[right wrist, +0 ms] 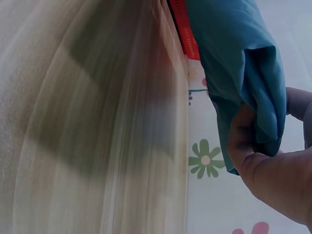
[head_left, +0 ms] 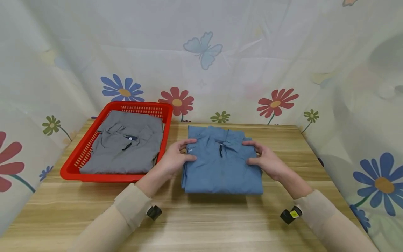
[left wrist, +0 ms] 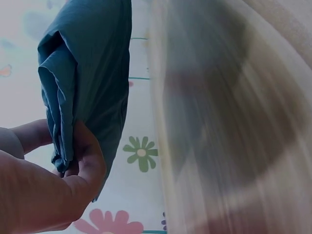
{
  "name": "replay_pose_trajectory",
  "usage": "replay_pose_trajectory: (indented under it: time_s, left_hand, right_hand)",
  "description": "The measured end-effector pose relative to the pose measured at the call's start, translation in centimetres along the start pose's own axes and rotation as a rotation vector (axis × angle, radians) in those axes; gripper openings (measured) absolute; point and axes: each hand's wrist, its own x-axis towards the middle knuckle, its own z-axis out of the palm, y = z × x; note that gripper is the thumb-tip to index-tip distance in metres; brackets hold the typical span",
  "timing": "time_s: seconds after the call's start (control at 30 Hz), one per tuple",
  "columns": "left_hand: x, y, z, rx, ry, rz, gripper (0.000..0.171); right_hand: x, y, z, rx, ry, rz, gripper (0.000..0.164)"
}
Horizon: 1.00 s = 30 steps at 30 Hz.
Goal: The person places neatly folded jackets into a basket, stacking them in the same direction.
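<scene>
A folded blue jacket (head_left: 221,171) with a dark zipper pull near its collar is held above the wooden table, its shadow falling below. My left hand (head_left: 174,157) grips its left edge, thumb on top and other fingers partly hidden beneath. On the opposite edge my right hand (head_left: 267,159) pinches the cloth in the same way. The left wrist view shows the jacket's layered side (left wrist: 66,97) between thumb and fingers. In the right wrist view, fingers (right wrist: 242,131) curl round the other folded side.
Left of the jacket stands a red plastic basket (head_left: 107,177) with a folded grey garment (head_left: 126,154) inside. The wooden table (head_left: 201,224) reaches back to a flower-printed curtain (head_left: 239,77), which also hangs along both sides.
</scene>
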Motion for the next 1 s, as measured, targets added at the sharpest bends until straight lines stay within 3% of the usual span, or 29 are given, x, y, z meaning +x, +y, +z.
replay_pose_trajectory:
  time_s: [0.4, 1.0]
  left_hand:
    - [-0.4, 0.6, -1.9, 0.046, -0.015, 0.043, 0.057]
    - [-1.8, 1.8, -4.4, 0.051, -0.035, 0.030, 0.059]
  right_hand:
    - [0.4, -1.0, 0.8, 0.079, 0.034, 0.000, 0.067]
    - [0.9, -3.7, 2.4, 0.102, 0.033, 0.006, 0.066]
